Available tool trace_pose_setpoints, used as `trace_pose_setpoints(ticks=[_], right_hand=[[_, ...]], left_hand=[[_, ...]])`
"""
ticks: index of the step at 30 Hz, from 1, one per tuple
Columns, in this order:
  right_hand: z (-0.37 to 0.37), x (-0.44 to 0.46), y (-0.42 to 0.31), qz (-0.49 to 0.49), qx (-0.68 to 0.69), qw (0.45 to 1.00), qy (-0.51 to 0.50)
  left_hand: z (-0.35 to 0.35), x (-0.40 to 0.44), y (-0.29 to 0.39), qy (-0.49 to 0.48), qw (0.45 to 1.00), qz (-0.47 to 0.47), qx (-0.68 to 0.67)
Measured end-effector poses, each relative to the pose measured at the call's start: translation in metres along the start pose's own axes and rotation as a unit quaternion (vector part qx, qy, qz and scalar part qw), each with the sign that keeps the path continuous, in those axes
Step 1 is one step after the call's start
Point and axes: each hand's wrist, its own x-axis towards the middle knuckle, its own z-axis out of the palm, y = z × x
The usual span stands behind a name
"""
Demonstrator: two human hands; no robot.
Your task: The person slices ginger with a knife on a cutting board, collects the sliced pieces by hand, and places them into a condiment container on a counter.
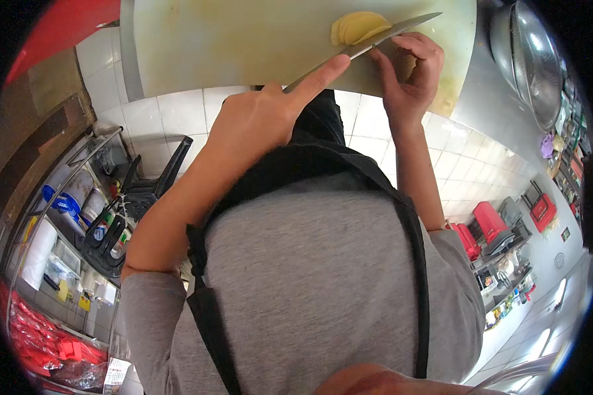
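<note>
A long kitchen knife lies slantwise over the cutting board. My left hand is closed round its handle, which is hidden, with the index finger stretched along the blade. Just beyond the blade, thin overlapping slices of a pale yellow vegetable, which looks like potato, rest on the board. My right hand is on the near side of the blade, close to its middle. Its fingers are bent and its thumb stands apart from them, with nothing visible between. Whether its fingertips touch the blade, I cannot tell.
Large metal bowls stand on the steel counter at the right. A black chair and a loaded wire shelf are at the left. Red bags sit low on the left, and red containers at the right.
</note>
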Motion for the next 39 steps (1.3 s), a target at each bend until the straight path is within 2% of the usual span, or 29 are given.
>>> trace_pose_setpoints(ticks=[2,5,7,8,13,15,16,19,22,25,28,34,37,39], right_hand=[[-0.012,0.013,-0.009,-0.028,-0.107,0.993,-0.044],[-0.024,0.043,-0.036,-0.068,-0.253,0.949,-0.177],[-0.023,0.045,-0.04,-0.063,-0.252,0.95,-0.174],[-0.022,0.047,-0.041,-0.061,-0.251,0.95,-0.173],[-0.008,0.022,-0.013,0.005,-0.084,0.996,0.001],[-0.004,0.011,-0.004,0.019,-0.036,0.999,0.022],[-0.002,0.005,-0.002,0.021,-0.026,0.999,0.005],[0.0,0.001,0.001,0.023,-0.003,1.0,-0.004],[0.0,-0.001,-0.001,0.021,0.003,1.0,0.005],[0.0,-0.001,-0.001,0.021,0.007,1.0,0.012],[0.0,-0.001,-0.002,0.021,0.01,1.0,0.014],[-0.001,-0.002,0.001,0.018,0.011,1.0,0.018],[-0.001,-0.002,0.003,0.018,0.015,1.0,0.02],[-0.001,-0.003,0.003,0.019,0.014,1.0,0.018]], left_hand=[[-0.001,0.0,0.0,0.01,1.0,0.006,0.026],[0.005,-0.003,-0.002,0.026,0.998,0.018,0.054],[0.006,-0.002,-0.003,0.036,0.998,0.018,0.056],[0.005,-0.003,-0.003,0.027,0.999,0.008,0.037],[0.002,-0.008,-0.014,-0.034,0.996,-0.014,-0.082],[0.005,-0.013,-0.017,0.001,0.998,0.006,-0.068],[0.006,-0.015,-0.018,0.018,0.998,0.016,-0.062],[0.005,-0.02,-0.021,-0.02,0.999,0.021,-0.025],[0.009,-0.024,-0.023,-0.04,0.996,-0.006,-0.083],[0.01,-0.032,-0.024,0.001,0.999,0.022,-0.048],[0.02,-0.038,-0.03,-0.007,0.996,0.027,-0.083],[-0.001,-0.046,-0.014,0.024,0.999,0.007,-0.036],[-0.02,-0.045,-0.01,-0.118,0.99,-0.037,-0.064],[-0.022,-0.045,-0.008,-0.119,0.991,-0.04,-0.055]])
